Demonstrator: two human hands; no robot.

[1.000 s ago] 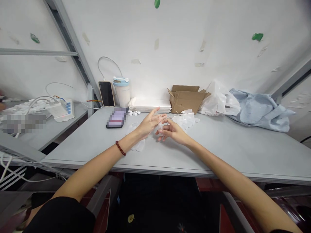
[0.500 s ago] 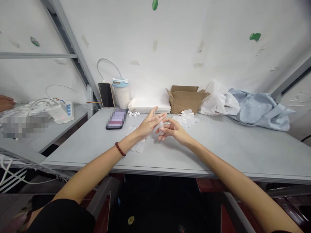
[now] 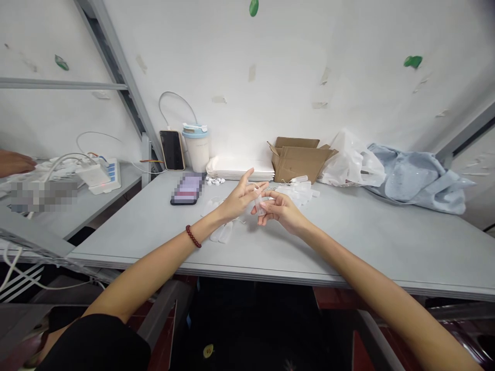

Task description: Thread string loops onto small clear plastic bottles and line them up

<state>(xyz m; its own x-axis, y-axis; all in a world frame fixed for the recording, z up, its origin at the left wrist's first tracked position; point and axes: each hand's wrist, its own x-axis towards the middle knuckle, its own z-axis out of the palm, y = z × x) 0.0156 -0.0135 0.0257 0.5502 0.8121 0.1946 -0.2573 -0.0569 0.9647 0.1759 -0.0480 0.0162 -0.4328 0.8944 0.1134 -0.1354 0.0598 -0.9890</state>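
Note:
My right hand (image 3: 281, 210) pinches a small translucent plastic sleeve (image 3: 259, 202) between thumb and fingers, holding it tilted above the table. At the sleeve's upper end is my left hand (image 3: 236, 200), its thumb raised and its fingers stretched out. A thin white cord (image 3: 253, 185) shows by the left fingers; whether it loops round them I cannot tell. Below the left wrist lie similar translucent sleeves (image 3: 226, 233), with thin cords. A pile of more such sleeves (image 3: 302, 192) lies beyond my right hand. Small white pieces (image 3: 215, 181) sit behind the left hand.
Along the back stand a propped phone (image 3: 172, 150), a lidded cup (image 3: 197, 149), a white stack (image 3: 240, 169), an open cardboard box (image 3: 299, 162), a white plastic bag (image 3: 350, 162) and pale blue fabric (image 3: 419, 178). Another phone (image 3: 187, 188) lies flat. At left, another person's hand (image 3: 15, 163) is above cluttered items.
The view has shifted slightly, so the scene sits a little further right. The sleeve stays in my right hand, with both hands in nearly the same pose.

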